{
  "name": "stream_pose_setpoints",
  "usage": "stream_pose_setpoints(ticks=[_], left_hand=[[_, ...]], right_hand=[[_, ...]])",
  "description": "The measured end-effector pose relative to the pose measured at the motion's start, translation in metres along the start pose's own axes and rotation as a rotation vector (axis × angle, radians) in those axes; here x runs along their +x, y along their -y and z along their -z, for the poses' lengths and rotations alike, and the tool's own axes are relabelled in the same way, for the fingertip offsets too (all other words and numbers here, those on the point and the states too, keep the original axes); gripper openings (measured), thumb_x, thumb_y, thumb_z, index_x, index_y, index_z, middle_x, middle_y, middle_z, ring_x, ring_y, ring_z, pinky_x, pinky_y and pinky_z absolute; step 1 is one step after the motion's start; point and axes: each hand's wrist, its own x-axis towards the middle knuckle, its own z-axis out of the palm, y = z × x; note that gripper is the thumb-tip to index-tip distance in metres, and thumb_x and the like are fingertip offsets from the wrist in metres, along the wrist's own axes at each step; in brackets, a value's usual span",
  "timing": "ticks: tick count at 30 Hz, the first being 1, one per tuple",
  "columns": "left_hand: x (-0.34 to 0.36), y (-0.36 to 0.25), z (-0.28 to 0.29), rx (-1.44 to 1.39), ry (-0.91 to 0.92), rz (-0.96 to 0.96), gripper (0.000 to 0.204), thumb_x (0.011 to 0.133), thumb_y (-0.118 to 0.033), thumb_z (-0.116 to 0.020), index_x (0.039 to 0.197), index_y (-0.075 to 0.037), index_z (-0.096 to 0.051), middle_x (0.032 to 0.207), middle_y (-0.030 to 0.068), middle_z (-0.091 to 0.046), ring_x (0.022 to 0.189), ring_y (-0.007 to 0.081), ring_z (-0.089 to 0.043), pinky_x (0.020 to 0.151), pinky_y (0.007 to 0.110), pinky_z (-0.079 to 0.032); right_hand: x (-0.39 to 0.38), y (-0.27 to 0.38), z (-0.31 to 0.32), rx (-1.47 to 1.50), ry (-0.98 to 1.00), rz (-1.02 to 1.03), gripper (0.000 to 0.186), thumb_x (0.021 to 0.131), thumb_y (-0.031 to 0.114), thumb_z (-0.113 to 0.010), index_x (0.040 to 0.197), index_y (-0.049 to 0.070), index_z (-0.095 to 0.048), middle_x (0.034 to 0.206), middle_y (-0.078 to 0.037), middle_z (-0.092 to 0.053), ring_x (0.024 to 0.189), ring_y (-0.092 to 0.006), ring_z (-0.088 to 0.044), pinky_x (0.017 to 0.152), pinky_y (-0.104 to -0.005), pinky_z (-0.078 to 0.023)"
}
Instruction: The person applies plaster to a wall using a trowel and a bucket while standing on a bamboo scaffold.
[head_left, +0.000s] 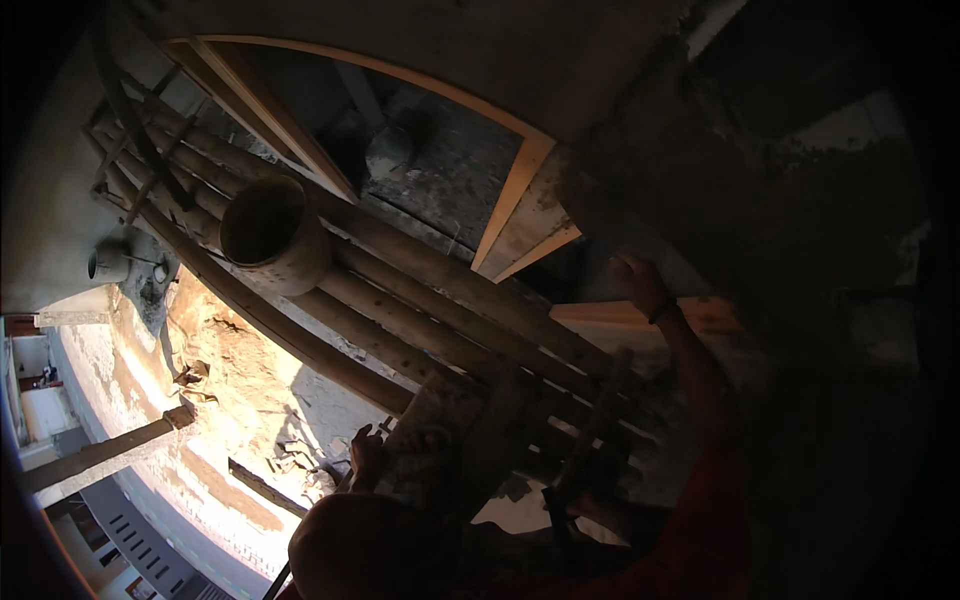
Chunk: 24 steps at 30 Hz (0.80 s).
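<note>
My right arm, in a red sleeve with a dark band at the wrist, reaches up the right side. My right hand [637, 278] is raised against the shadowed wall [640, 235], its fingers closed. A dim grey flat shape lies just beyond them, and I cannot make out what they hold. My left hand [368, 455] is low at the left, beside the platform's edge. Its fingers are loosely bent and apart, with nothing visible in them. Between the hands, a worn board [425, 410] lies across the poles. Deep shadow hides much of the lower middle.
Long round poles [400, 310] form the raised platform. A dirty bucket [290, 245] stands on them. A wood-framed opening [525, 190] is in the wall beyond. Far below left are sunlit, rubble-strewn ground [230, 340], another bucket [108, 262] and a beam [110, 447].
</note>
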Motion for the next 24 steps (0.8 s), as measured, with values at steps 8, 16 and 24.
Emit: stream_pose_setpoints(ticks=[8, 16, 24], left_hand=[[0.003, -0.001, -0.007, -0.028, -0.032, 0.018, 0.053, 0.073, -0.01, -0.059, 0.124, 0.002, -0.061, 0.08, 0.0221, -0.069, 0.066, 0.0247, -0.066, 0.06, 0.041, -0.049], [-0.006, -0.027, 0.006, -0.092, -0.023, 0.115, 0.051, 0.074, -0.012, -0.061, 0.124, -0.004, -0.064, 0.071, 0.0189, -0.068, 0.065, 0.0249, -0.067, 0.059, 0.041, -0.049], [-0.007, -0.04, 0.01, -0.072, -0.033, 0.124, 0.047, 0.077, -0.016, -0.063, 0.122, -0.004, -0.064, 0.07, 0.0204, -0.066, 0.064, 0.0257, -0.067, 0.058, 0.043, -0.048]], right_hand=[[0.025, -0.049, -0.016, -0.193, 0.072, -0.074, 0.056, 0.087, 0.036, -0.065, 0.126, -0.004, -0.056, 0.109, -0.027, -0.065, 0.104, -0.0356, -0.065, 0.087, -0.0407, -0.051], [0.026, 0.009, 0.026, -0.168, -0.047, -0.025, 0.057, 0.088, 0.038, -0.064, 0.127, -0.002, -0.056, 0.116, -0.023, -0.065, 0.11, -0.033, -0.063, 0.092, -0.0394, -0.049], [0.01, 0.023, 0.039, -0.228, -0.172, -0.047, 0.056, 0.09, 0.039, -0.063, 0.127, -0.003, -0.056, 0.121, -0.024, -0.063, 0.118, -0.0306, -0.059, 0.097, -0.0386, -0.047]])
